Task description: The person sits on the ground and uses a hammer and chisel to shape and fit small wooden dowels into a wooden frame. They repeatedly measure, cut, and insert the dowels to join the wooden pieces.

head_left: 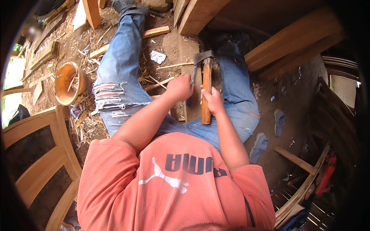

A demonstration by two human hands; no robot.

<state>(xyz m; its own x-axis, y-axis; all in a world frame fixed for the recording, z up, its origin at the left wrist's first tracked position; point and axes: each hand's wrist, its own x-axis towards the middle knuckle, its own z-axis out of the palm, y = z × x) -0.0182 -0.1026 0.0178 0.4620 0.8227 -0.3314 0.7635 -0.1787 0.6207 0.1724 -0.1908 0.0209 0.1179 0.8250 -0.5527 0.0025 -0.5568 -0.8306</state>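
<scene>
Earthen floor [266, 115] with wood shavings [84, 133]; a plank [189, 48] lies between the person's legs. The right hand [213, 101] is closed around the wooden handle of a hammer-like tool [207, 77], between the knees. Its metal head probably makes it top-heavy; the rigid handle is the place to grip. The left hand [180, 87] curls about a slim metal tool [194, 73], its fingertips hidden.
</scene>
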